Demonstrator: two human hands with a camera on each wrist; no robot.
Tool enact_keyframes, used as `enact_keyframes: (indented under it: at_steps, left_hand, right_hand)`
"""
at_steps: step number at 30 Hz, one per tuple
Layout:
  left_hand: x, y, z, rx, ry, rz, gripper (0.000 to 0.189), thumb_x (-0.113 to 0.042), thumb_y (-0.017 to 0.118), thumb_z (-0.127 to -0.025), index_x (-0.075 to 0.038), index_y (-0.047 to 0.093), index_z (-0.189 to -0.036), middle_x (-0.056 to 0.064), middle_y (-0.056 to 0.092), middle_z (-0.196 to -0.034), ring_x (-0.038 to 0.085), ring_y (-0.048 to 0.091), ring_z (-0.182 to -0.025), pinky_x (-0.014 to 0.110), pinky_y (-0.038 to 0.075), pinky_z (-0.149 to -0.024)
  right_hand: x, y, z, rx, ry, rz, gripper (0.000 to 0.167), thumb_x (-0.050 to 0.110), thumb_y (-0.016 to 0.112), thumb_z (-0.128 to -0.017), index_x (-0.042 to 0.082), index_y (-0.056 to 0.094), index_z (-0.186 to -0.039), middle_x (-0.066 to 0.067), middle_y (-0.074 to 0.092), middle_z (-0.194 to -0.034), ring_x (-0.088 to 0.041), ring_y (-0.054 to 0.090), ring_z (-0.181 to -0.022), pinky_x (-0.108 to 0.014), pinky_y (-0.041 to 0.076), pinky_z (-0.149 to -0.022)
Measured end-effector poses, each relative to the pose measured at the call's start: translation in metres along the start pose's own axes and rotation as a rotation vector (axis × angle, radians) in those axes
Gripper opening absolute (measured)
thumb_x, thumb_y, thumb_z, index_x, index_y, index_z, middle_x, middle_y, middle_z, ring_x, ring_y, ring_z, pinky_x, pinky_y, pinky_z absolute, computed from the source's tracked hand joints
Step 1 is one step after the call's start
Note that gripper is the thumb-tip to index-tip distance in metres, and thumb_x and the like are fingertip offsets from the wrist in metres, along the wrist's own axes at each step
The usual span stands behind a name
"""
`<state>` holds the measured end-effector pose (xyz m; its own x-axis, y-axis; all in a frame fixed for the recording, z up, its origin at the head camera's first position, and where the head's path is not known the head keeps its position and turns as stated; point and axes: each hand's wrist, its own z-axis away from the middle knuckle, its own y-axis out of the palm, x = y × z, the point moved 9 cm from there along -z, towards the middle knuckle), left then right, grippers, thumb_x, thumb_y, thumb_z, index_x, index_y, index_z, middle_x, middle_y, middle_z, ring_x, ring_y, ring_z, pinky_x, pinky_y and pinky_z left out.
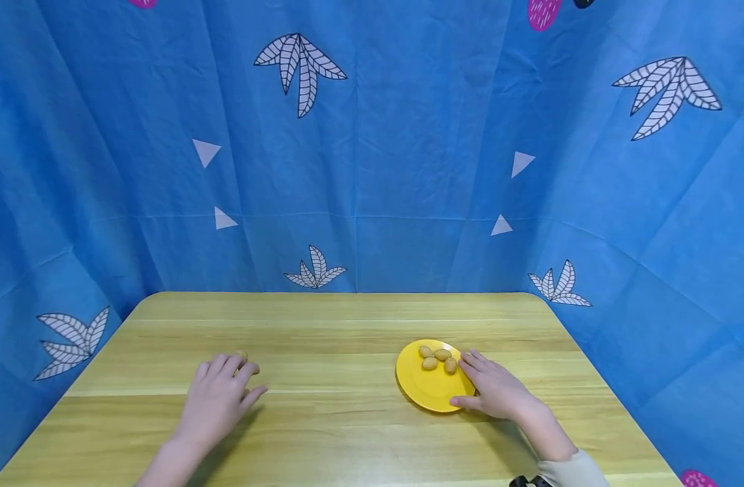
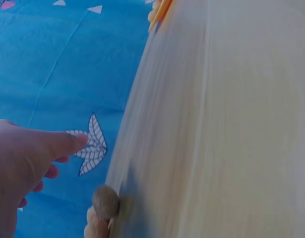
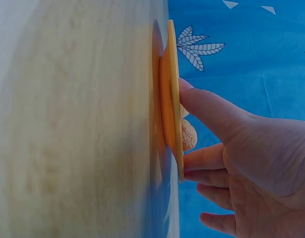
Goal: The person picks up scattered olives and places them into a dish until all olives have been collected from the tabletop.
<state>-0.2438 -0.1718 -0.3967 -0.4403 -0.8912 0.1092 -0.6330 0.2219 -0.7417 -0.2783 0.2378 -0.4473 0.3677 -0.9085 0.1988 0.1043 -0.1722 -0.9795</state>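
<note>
A round yellow plate (image 1: 433,392) lies on the table right of centre, with several walnuts (image 1: 442,354) grouped toward its far side. My right hand (image 1: 496,389) rests at the plate's right rim, thumb and fingers spread and fairly straight. In the right wrist view its thumb (image 3: 212,106) touches the rim, and a wrinkled walnut (image 3: 189,135) shows beyond. Over the left part of the table hovers my left hand (image 1: 216,396), fingers loosely bent and nothing visible in them. Beneath it, the left wrist view shows more walnuts (image 2: 106,202); in the head view the hand mostly hides them.
The wooden table (image 1: 323,433) has rounded far corners. A blue curtain (image 1: 372,169) printed with leaves and triangles hangs behind it and along both sides. A dark band (image 1: 530,481) sits at my right wrist beside a pale sleeve (image 1: 573,470).
</note>
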Motion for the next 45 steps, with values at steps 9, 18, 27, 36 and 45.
enact_keyframes:
  at_steps: [9,18,27,36,45]
  left_hand:
    - [0.022,0.010,0.015,0.131,-0.082,0.025,0.038,-0.040,0.084,-0.069,-0.015,0.069,-0.093,0.003,0.063,-0.092,0.026,0.056,-0.092,0.042,0.038,-0.075]
    - [0.036,0.015,0.028,0.209,-0.120,0.017,0.036,-0.044,0.085,-0.067,-0.018,0.069,-0.086,0.001,0.063,-0.093,0.024,0.055,-0.092,0.041,0.037,-0.075]
    - [0.035,0.014,0.028,0.216,-0.087,-0.006,0.030,-0.041,0.085,-0.067,-0.019,0.069,-0.081,-0.001,0.061,-0.090,0.023,0.054,-0.089,0.039,0.037,-0.072]
    - [0.033,0.015,0.028,0.236,-0.065,-0.014,0.028,-0.037,0.085,-0.067,-0.019,0.068,-0.079,-0.004,0.055,-0.084,0.020,0.052,-0.086,0.038,0.036,-0.071]
    - [0.031,0.015,0.027,0.225,-0.039,-0.015,0.027,-0.035,0.085,-0.068,-0.018,0.067,-0.078,-0.003,0.056,-0.084,0.020,0.051,-0.084,0.037,0.035,-0.071]
  right_hand:
    - [-0.002,0.001,0.000,0.016,0.017,-0.006,0.083,0.052,0.067,-0.086,-0.008,0.046,-0.139,-0.024,0.041,-0.150,-0.044,0.033,-0.142,-0.057,0.031,-0.112]
    - [-0.001,0.001,0.002,0.010,0.019,-0.009,0.083,0.052,0.067,-0.085,-0.008,0.046,-0.139,-0.024,0.041,-0.149,-0.044,0.033,-0.142,-0.057,0.031,-0.111]
    - [0.001,0.000,0.003,0.015,0.023,-0.012,0.083,0.052,0.067,-0.085,-0.008,0.046,-0.139,-0.025,0.040,-0.150,-0.044,0.032,-0.142,-0.058,0.031,-0.112]
    - [0.003,0.000,0.004,0.019,0.034,-0.021,0.083,0.051,0.068,-0.085,-0.008,0.046,-0.139,-0.025,0.041,-0.149,-0.044,0.032,-0.142,-0.057,0.029,-0.113]
    - [0.004,-0.001,0.006,0.023,0.041,-0.025,0.083,0.050,0.069,-0.085,-0.008,0.045,-0.139,-0.024,0.040,-0.150,-0.044,0.032,-0.142,-0.057,0.029,-0.113]
